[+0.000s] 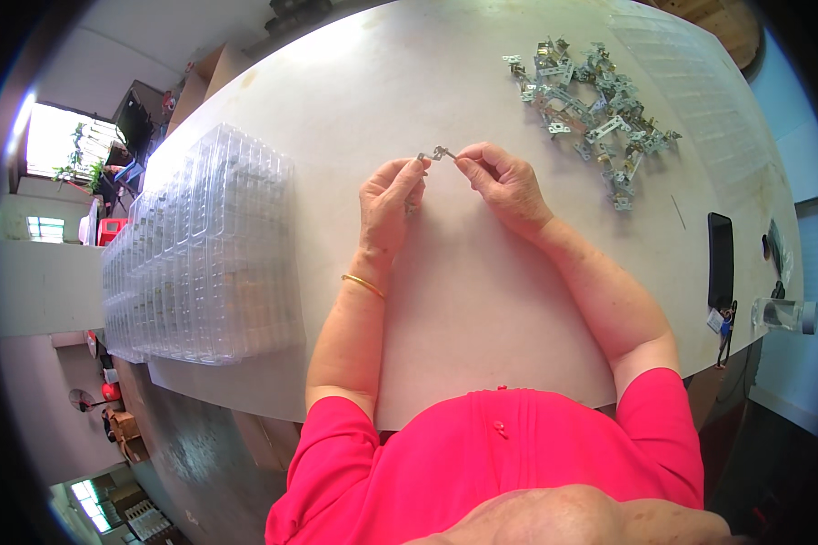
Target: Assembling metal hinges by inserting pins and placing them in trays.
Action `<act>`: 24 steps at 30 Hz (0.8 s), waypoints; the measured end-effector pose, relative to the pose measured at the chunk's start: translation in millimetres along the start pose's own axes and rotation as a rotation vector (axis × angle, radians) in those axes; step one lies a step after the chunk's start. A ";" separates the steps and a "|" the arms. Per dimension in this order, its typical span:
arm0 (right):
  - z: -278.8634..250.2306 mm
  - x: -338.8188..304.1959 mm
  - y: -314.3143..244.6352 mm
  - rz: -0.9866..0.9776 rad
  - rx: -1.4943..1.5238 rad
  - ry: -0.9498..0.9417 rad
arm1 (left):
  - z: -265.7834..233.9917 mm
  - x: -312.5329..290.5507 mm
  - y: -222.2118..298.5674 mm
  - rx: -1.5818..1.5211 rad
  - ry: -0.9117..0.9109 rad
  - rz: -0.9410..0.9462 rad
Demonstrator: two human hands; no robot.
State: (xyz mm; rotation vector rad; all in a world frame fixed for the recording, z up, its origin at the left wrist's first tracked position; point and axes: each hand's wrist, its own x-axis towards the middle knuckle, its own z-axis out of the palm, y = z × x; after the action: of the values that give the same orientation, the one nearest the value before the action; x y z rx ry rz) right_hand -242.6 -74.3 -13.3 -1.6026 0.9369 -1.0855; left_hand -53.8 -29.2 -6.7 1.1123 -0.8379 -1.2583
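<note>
A small metal part (438,153) is held up between the two hands, just beyond their thumbs and above the pale table (482,318). Its long axis lies crosswise, from the left fingertips to the right ones, roughly at right angles to the forearms. One end points into the left hand (391,202), pinched between thumb and forefinger with the other fingers curled in. The opposite end, thin and darker, slants slightly down into the right hand (507,186), whose thumb and forefinger close on it. A bend rises in the middle; whether this is one piece or two joined, I cannot tell. Grey metal also shows under the curled left fingers, its shape mostly hidden.

Beyond the right hand and to its right lies a loose heap of metal parts (600,127), their long axes pointing every which way. To the left of the left hand stands a tall stack of clear plastic trays (204,245). Well to the right of the right hand, a thin rod (679,212) lies near a black phone (721,262), whose long side runs toward and away from the person. Past the phone is a clear bottle (782,315).
</note>
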 end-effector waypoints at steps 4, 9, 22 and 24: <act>0.2 -0.5 -1.7 -0.016 -0.041 0.001 | -1.5 0.3 -1.9 0.012 -0.009 0.024; -0.8 -0.7 1.1 -0.032 -0.056 -0.012 | 4.6 -2.8 0.0 0.187 0.037 0.105; -14.5 5.4 -8.7 0.229 0.276 -0.265 | 5.2 -4.7 -2.2 0.470 -0.064 0.224; -16.7 6.6 -11.6 0.267 0.325 -0.299 | 5.9 -5.5 -4.0 0.479 -0.091 0.224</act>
State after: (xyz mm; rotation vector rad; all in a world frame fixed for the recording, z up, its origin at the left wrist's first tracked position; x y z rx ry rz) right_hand -255.4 -82.1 1.9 -1.2851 0.7077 -0.7438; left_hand -61.4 -24.6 -8.3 1.2979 -1.3411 -0.9489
